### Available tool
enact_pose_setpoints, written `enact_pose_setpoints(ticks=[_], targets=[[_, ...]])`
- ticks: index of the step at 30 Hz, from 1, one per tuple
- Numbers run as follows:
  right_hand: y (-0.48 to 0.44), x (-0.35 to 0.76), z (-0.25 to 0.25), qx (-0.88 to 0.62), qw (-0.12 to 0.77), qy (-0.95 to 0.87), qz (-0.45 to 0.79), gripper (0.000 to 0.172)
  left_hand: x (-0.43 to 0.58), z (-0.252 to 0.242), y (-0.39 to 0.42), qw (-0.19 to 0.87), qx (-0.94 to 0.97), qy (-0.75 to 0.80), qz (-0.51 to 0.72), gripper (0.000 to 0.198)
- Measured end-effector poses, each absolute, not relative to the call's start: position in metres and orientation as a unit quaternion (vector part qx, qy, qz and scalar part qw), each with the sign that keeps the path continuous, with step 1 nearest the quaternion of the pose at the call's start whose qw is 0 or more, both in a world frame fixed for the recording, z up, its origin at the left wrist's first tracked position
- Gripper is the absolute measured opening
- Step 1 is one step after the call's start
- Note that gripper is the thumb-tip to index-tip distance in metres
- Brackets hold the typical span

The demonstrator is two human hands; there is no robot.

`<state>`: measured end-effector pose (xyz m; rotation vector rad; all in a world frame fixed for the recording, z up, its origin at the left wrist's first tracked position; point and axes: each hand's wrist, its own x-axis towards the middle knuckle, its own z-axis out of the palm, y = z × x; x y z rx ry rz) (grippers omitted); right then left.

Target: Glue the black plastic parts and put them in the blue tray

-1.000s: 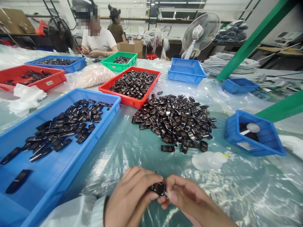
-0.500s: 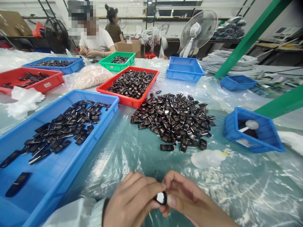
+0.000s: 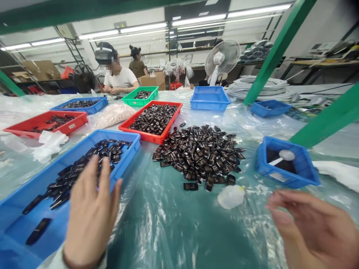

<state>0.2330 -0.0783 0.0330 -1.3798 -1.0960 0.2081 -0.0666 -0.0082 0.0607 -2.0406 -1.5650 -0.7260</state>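
My left hand (image 3: 89,213) reaches out flat over the near edge of a large blue tray (image 3: 129,161), fingers stretched forward and nothing visible in them. The tray holds several small glossy black pieces (image 3: 84,168). My right hand (image 3: 314,228) hangs at the lower right above the plastic-covered table, blurred by motion. Its forefinger and thumb point left and stand apart; whether it holds anything is hidden. A big loose pile of the same black pieces (image 3: 199,153) lies in the middle of the table.
A red tray (image 3: 146,137) of black pieces sits behind the pile. A small blue bin (image 3: 288,179) with a white spoon-like tool stands right. A translucent white lump (image 3: 231,196) lies near it. A person (image 3: 120,78) works at the far side. Green posts (image 3: 269,59) rise at right.
My hands were together at the bottom centre, pinching one black piece. They have parted: the left swung over the blue tray, the right went far right. The view tilted up.
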Motion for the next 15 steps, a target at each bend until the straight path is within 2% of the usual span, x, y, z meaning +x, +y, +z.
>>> enact_pose_setpoints(ticks=[3,5,8,11,15], targets=[[-0.068,0.247,0.015,-0.629,0.533,-0.545,0.152,0.055,-0.043,0.034,-0.002,0.193,-0.815,-0.503,-0.215,0.046],[-0.063,0.247,0.004,-0.636,0.480,-0.553,0.243,0.064,-0.024,0.018,0.009,0.152,-0.835,-0.488,-0.204,0.043],[-0.060,0.246,-0.004,-0.646,0.415,-0.547,0.334,0.056,0.000,0.003,0.037,0.114,-0.832,-0.500,-0.212,0.044],[-0.060,0.249,-0.003,-0.647,0.382,-0.568,0.337,0.043,0.011,-0.002,0.066,0.086,-0.833,-0.501,-0.217,0.040],[-0.063,0.250,0.004,-0.653,0.381,-0.564,0.333,0.043,0.008,-0.002,0.069,0.029,-0.839,-0.489,-0.236,0.027]])
